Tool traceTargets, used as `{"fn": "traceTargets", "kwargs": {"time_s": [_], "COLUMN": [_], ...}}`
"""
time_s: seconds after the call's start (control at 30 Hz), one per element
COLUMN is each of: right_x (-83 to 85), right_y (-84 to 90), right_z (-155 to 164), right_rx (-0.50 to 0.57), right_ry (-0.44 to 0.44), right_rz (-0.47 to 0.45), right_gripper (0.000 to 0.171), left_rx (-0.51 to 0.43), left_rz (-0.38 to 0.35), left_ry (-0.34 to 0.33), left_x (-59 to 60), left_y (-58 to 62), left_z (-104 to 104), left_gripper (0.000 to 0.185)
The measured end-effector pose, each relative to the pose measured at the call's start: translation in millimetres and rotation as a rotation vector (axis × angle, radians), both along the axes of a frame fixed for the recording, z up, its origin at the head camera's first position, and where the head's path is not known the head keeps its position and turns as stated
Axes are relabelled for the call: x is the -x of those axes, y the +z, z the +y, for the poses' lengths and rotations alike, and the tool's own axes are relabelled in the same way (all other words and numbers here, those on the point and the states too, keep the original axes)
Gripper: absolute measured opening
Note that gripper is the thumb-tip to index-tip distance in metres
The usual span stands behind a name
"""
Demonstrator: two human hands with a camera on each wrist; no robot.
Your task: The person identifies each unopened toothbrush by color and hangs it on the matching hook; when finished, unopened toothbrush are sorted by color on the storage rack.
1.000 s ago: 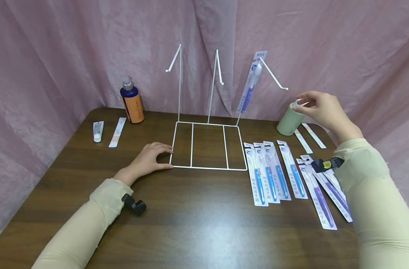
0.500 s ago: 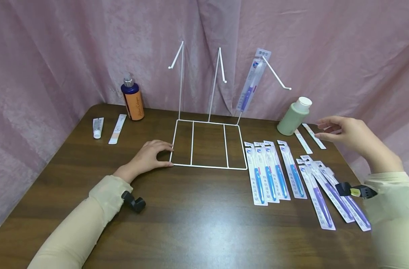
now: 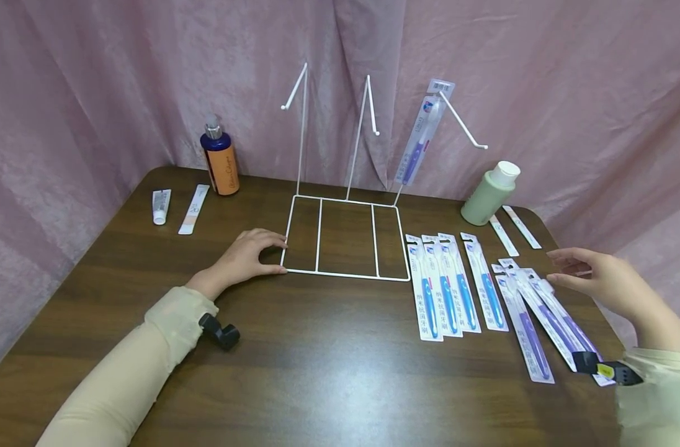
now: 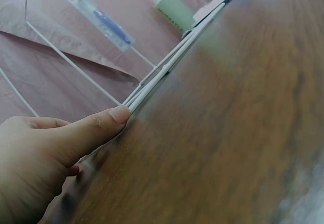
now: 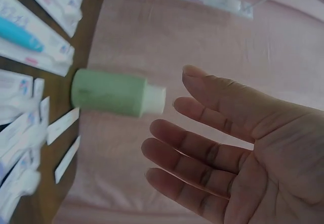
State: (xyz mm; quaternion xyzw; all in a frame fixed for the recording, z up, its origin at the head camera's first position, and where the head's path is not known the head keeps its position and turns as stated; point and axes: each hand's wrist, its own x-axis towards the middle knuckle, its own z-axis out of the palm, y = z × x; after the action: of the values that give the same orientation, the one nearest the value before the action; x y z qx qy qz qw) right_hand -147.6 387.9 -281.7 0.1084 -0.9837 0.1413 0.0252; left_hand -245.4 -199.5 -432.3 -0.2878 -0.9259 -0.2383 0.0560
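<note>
My left hand (image 3: 242,257) holds the near left corner of a white wire display rack (image 3: 345,274), thumb on the front bar and fingers at the side bar. The rack has three upright hooks; a packaged purple toothbrush (image 3: 418,143) hangs from the right one. Nothing is in my right hand (image 3: 602,282), which hovers with loosely bent fingers by several packaged purple toothbrushes (image 3: 528,341) lying fanned on the table. Left of those lie several packaged blue toothbrushes (image 3: 429,304). In the right wrist view, the palm (image 5: 283,168) is bare.
A green bottle (image 3: 485,198) with a white cap stands at the back right, near two thin white sachets (image 3: 521,227). At the back left are an orange and blue pump bottle (image 3: 221,162), a small tube (image 3: 161,207) and another sachet (image 3: 193,210). A pink curtain (image 3: 94,93) hangs behind.
My right hand has left the green bottle's cap and moved right and nearer, to beside the purple toothbrushes. The left hand stays at the rack's corner.
</note>
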Motion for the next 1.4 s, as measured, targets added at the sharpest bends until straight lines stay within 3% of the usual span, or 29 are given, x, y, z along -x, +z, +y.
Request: {"fn": "traceTargets", "kwargs": {"time_s": [0.33,0.7,1.07,1.4], "right_x": [-16.5,-26.4,-21.8,-18.3], "right_y": [-36.1,-72.8,-92.5,-98.4], "right_z": [31,67,85,85], "right_rx": [0.04,0.038,0.035,0.023], "right_ry": [-0.069,-0.131,-0.221,-0.236], "right_rz": [-0.016,-0.11,-0.264,-0.274], "right_gripper": [0.043,0.047,0.058,0.056], "left_rx": [0.005,0.004,0.005,0.012], "left_rz": [0.016,0.003,0.009,-0.013], "left_ry": [0.006,-0.002,-0.006,-0.002], "left_x": [-0.2,-0.5,0.8,1.8], "left_y": [-0.3,0.3,-0.2,0.6], "left_z": [-2,1,1,0], "left_gripper": [0.053,0.053,0.053,0.053]}}
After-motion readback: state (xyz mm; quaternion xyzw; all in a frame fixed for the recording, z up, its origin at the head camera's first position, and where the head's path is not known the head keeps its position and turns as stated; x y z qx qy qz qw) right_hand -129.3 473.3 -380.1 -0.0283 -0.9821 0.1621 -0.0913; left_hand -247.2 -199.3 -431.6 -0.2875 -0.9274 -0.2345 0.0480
